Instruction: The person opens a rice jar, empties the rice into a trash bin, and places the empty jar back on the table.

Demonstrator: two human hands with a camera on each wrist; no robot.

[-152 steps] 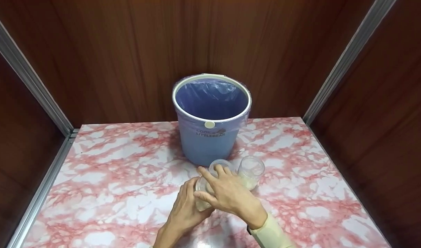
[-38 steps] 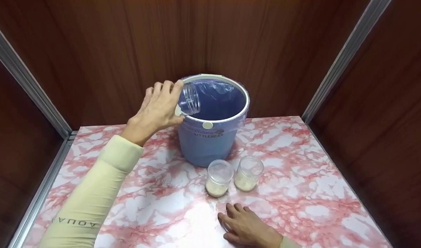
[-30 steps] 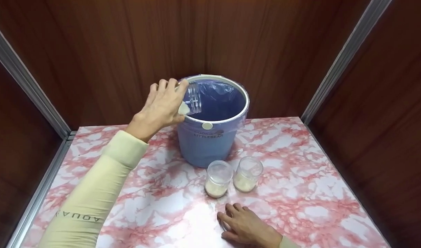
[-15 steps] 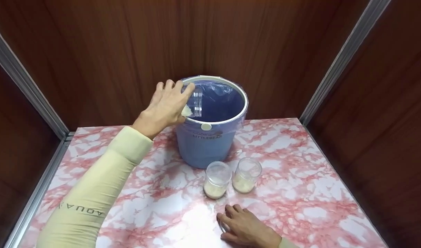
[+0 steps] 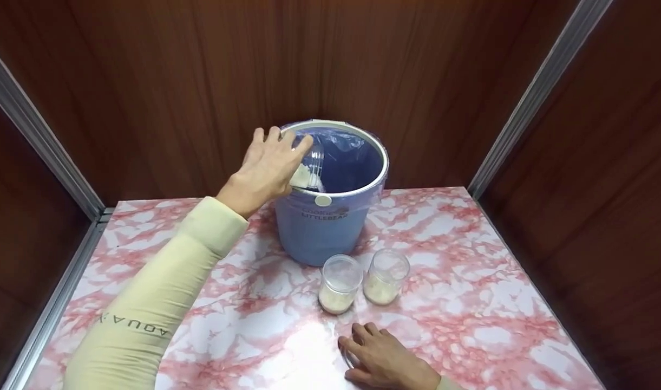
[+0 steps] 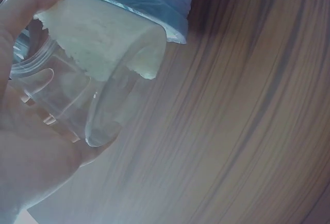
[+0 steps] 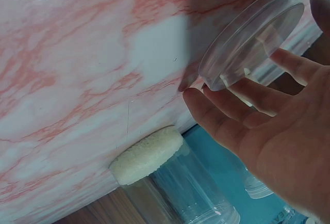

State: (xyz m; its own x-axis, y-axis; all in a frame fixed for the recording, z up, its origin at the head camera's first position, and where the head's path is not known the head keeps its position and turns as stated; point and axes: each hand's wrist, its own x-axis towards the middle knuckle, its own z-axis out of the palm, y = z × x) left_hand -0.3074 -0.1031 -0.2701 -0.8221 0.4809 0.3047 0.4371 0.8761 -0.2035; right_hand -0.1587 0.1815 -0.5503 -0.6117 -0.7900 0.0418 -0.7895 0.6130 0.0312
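My left hand [image 5: 268, 165] grips a clear plastic jar [image 6: 62, 97] around its side, tipped over the left rim of a blue bin [image 5: 319, 235]. Fine whitish grains [image 6: 105, 33] lie along the jar's lower wall, and some spill at its mouth into the bin in the head view. Low at the table's near side, my right hand [image 5: 387, 357] holds a clear round lid [image 7: 252, 38] by its edge, fingers curled along one side and thumb opposite. Two more clear jars, a left one [image 5: 341, 279] and a right one [image 5: 388, 271], stand upright before the bin with whitish grains at the bottom.
A thin purple bag [image 5: 344, 141] lines the bin under a white ring. The table [image 5: 465, 325] has a red-and-white marbled top. Dark wood panels [image 5: 173, 97] with metal corner posts enclose it at the back and sides.
Five seconds ago both hands were together at a jar by the table's middle. Since then the left hand has carried it to the bin and tilted it further; grains now slide out.
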